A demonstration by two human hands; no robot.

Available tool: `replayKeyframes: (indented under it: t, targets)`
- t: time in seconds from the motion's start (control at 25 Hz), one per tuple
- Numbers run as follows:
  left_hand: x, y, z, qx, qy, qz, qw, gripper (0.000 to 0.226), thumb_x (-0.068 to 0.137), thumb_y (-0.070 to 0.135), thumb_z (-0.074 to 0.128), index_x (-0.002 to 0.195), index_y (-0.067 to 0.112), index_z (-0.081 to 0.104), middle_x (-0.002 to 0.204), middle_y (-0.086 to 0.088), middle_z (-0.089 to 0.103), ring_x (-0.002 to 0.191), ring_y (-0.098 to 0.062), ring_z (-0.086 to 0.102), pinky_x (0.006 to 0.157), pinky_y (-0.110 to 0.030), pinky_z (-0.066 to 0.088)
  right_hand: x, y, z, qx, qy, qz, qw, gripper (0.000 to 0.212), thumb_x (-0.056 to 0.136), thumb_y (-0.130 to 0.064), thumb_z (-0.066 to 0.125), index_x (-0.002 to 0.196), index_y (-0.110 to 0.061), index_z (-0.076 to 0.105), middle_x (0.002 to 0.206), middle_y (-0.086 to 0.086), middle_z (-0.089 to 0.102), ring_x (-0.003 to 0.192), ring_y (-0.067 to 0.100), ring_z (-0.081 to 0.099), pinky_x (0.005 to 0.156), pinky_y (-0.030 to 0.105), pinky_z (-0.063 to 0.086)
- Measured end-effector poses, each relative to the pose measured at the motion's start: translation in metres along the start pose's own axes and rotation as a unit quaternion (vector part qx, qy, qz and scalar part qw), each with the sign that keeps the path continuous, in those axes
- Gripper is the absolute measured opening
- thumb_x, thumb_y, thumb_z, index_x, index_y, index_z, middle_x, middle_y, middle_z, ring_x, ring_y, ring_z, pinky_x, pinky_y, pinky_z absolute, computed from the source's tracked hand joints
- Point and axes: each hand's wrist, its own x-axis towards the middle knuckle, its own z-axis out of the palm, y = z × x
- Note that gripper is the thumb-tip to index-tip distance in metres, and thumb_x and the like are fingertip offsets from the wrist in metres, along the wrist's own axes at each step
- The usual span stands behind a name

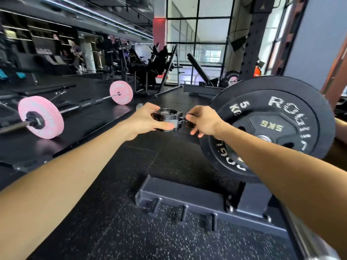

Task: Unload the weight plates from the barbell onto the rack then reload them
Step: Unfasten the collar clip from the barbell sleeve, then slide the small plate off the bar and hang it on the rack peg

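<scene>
A black barbell collar [168, 120] is held out in front of me, away from the bar. My left hand [145, 119] grips its ring from the left side. My right hand [203, 120] pinches the collar's clamp lever on its right side. To the right, a black 5 kg weight plate [270, 117] sits on the barbell sleeve in front of a larger black plate [319, 102]. The steel barbell shaft [308, 239] runs down to the lower right corner.
The rack's black base foot [187, 201] with bolts lies on the speckled rubber floor below my arms. A second barbell with pink plates [40, 117] rests on the floor at left. Benches and machines stand further back.
</scene>
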Motion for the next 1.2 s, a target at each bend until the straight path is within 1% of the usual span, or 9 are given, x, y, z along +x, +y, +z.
replayKeyframes:
  t: [0.08, 0.16, 0.28, 0.36, 0.6, 0.76, 0.92, 1.04, 1.2]
  targets:
    - [0.043, -0.010, -0.009, -0.001, 0.018, 0.006, 1.000, 0.081, 0.064, 0.031, 0.092, 0.131, 0.020, 0.049, 0.127, 0.006, 0.059, 0.112, -0.014, 0.059, 0.096, -0.035, 0.051, 0.047, 0.001, 0.005, -0.047, 0.016, -0.001, 0.999, 0.014, 0.100, -0.018, 0.052, 0.109, -0.011, 0.060, 0.109, 0.011, 0.068, 0.052, 0.020, 0.062, 0.040, 0.026, 0.052]
    - [0.086, -0.020, -0.013, -0.012, 0.039, 0.007, 0.999, 0.080, 0.062, 0.029, 0.094, 0.128, 0.024, 0.048, 0.119, 0.008, 0.061, 0.110, -0.013, 0.058, 0.096, -0.033, 0.047, 0.092, 0.007, 0.010, -0.059, 0.030, 0.015, 0.998, 0.016, 0.099, -0.014, 0.052, 0.111, -0.010, 0.062, 0.111, 0.008, 0.068, 0.055, 0.023, 0.064, 0.047, 0.031, 0.057]
    - [0.158, -0.043, -0.013, -0.011, 0.053, 0.002, 0.999, 0.089, 0.062, 0.028, 0.094, 0.137, 0.024, 0.046, 0.129, 0.002, 0.059, 0.118, -0.019, 0.056, 0.102, -0.036, 0.044, 0.161, 0.023, 0.021, -0.064, 0.045, 0.051, 0.996, 0.016, 0.098, -0.010, 0.053, 0.109, -0.004, 0.063, 0.112, 0.014, 0.067, 0.077, 0.037, 0.071, 0.073, 0.046, 0.060]
    - [0.196, -0.059, -0.008, -0.002, 0.046, -0.008, 0.999, 0.091, 0.064, 0.030, 0.093, 0.141, 0.024, 0.044, 0.137, -0.001, 0.055, 0.122, -0.021, 0.053, 0.103, -0.036, 0.043, 0.196, 0.036, 0.028, -0.086, 0.049, 0.073, 0.992, 0.019, 0.097, -0.011, 0.054, 0.109, 0.000, 0.064, 0.110, 0.021, 0.067, 0.082, 0.040, 0.071, 0.082, 0.048, 0.058]
    - [0.261, -0.096, 0.011, 0.012, 0.022, -0.033, 0.999, 0.095, 0.069, 0.028, 0.090, 0.148, 0.019, 0.039, 0.146, -0.004, 0.048, 0.127, -0.022, 0.047, 0.093, -0.029, 0.037, 0.253, 0.077, 0.049, -0.122, 0.054, 0.131, 0.982, 0.021, 0.094, -0.008, 0.057, 0.111, 0.002, 0.063, 0.113, 0.022, 0.063, 0.097, 0.037, 0.066, 0.087, 0.045, 0.056]
    - [0.284, -0.109, 0.022, 0.016, 0.014, -0.042, 0.999, 0.100, 0.071, 0.029, 0.089, 0.153, 0.016, 0.031, 0.149, -0.002, 0.046, 0.134, -0.023, 0.044, 0.102, -0.030, 0.038, 0.274, 0.095, 0.058, -0.159, 0.066, 0.148, 0.974, 0.029, 0.084, 0.008, 0.056, 0.109, -0.001, 0.065, 0.116, 0.016, 0.065, 0.103, 0.033, 0.064, 0.086, 0.037, 0.056]
    - [0.286, -0.108, 0.024, 0.022, 0.018, -0.067, 0.997, 0.115, 0.071, 0.032, 0.089, 0.158, 0.022, 0.015, 0.160, -0.002, 0.029, 0.144, -0.023, 0.032, 0.112, -0.034, 0.033, 0.271, 0.095, 0.060, -0.162, 0.076, 0.149, 0.972, 0.010, 0.090, -0.001, 0.056, 0.100, -0.001, 0.059, 0.112, 0.021, 0.064, 0.100, 0.035, 0.063, 0.074, 0.030, 0.048]
    - [0.270, -0.092, 0.025, 0.049, 0.052, -0.074, 0.995, 0.129, 0.068, 0.031, 0.090, 0.158, 0.029, -0.003, 0.164, -0.005, 0.013, 0.149, -0.026, 0.020, 0.118, -0.047, 0.026, 0.258, 0.082, 0.048, -0.149, 0.077, 0.126, 0.978, 0.028, 0.096, -0.014, 0.054, 0.120, -0.001, 0.048, 0.124, 0.022, 0.057, 0.111, 0.039, 0.057, 0.076, 0.033, 0.041]
    - [0.236, -0.074, 0.039, 0.113, 0.153, -0.075, 0.979, 0.105, 0.071, 0.028, 0.083, 0.149, 0.034, 0.013, 0.147, -0.006, 0.022, 0.138, -0.028, 0.024, 0.112, -0.053, 0.025, 0.225, 0.063, 0.037, -0.150, 0.044, 0.062, 0.986, 0.038, 0.099, -0.023, 0.049, 0.130, -0.001, 0.042, 0.127, 0.022, 0.054, 0.110, 0.038, 0.057, 0.079, 0.037, 0.046]
